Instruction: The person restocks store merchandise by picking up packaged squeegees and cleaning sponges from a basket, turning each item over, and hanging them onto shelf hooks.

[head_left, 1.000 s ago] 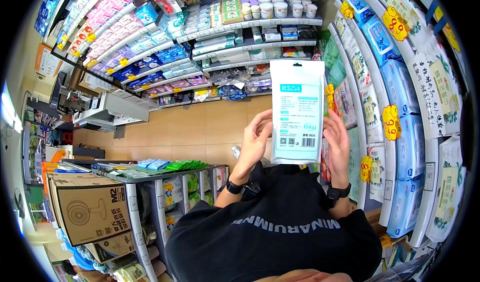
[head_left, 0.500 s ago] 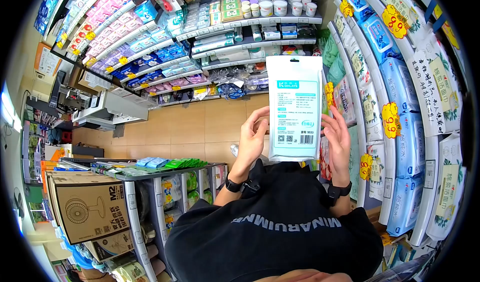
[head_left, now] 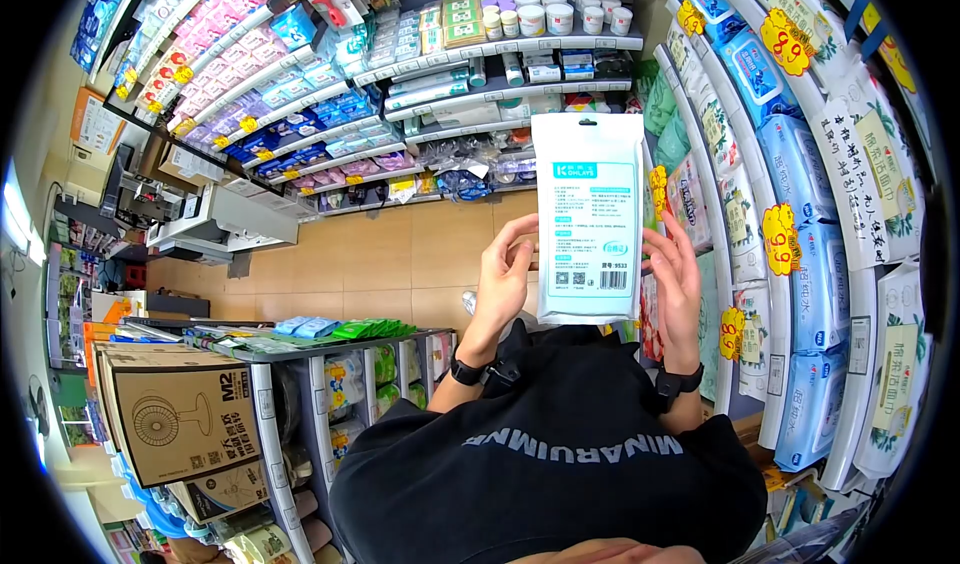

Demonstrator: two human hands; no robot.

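Note:
A flat white plastic packet with a teal printed label, QR codes and a barcode stands upright before my chest, its text side facing me. A hang hole is punched in its top edge. My left hand grips the left edge, thumb near the front and fingers reaching behind. On the opposite side my right hand holds the right edge, its fingers partly bent. Some fingertips are hidden behind the packet. Both wrists wear black bands.
Shelves of blue wipe packs curve along the right. Ahead, a shelf carries white tubs. To the left are a fan carton and a low shelf with green packets. Tiled floor lies between the shelves.

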